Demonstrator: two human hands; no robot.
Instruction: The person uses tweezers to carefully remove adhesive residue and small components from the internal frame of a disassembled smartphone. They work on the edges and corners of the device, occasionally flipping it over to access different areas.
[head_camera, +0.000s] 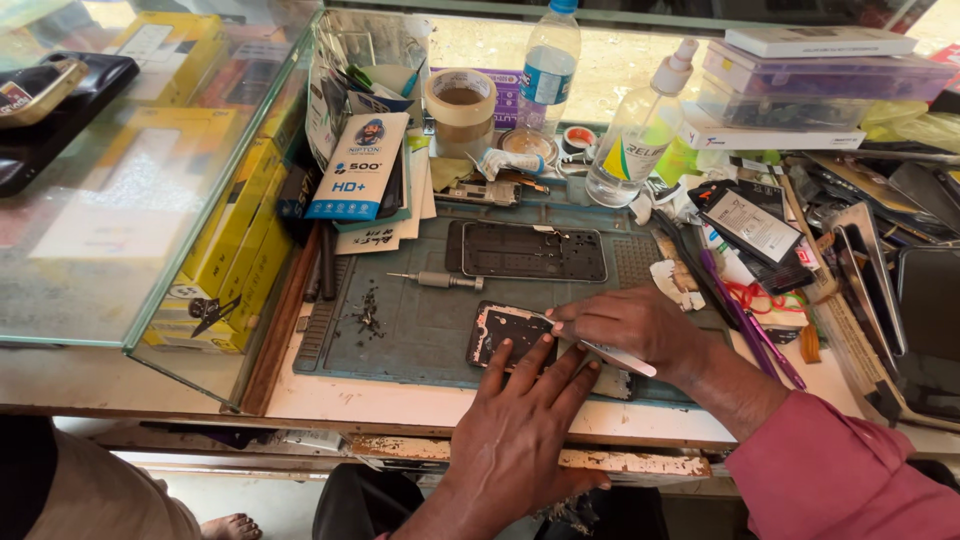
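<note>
Opened phone (505, 332) lies on the grey mat (420, 325) at the bench front; my left hand (525, 425) presses it flat, fingers spread, right hand (630, 325) pinching tweezers (600, 348) over it.

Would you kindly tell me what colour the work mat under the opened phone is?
The work mat is dull blue-grey, head view.

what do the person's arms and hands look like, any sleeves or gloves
Both hands are bare, with no gloves, and no rings or watch show. The right hand comes out of a pinkish-red long sleeve of woven cloth, pushed back so the forearm is uncovered. The left hand has a bare wrist and forearm as far as the frame shows; no sleeve is visible on that side.
</note>
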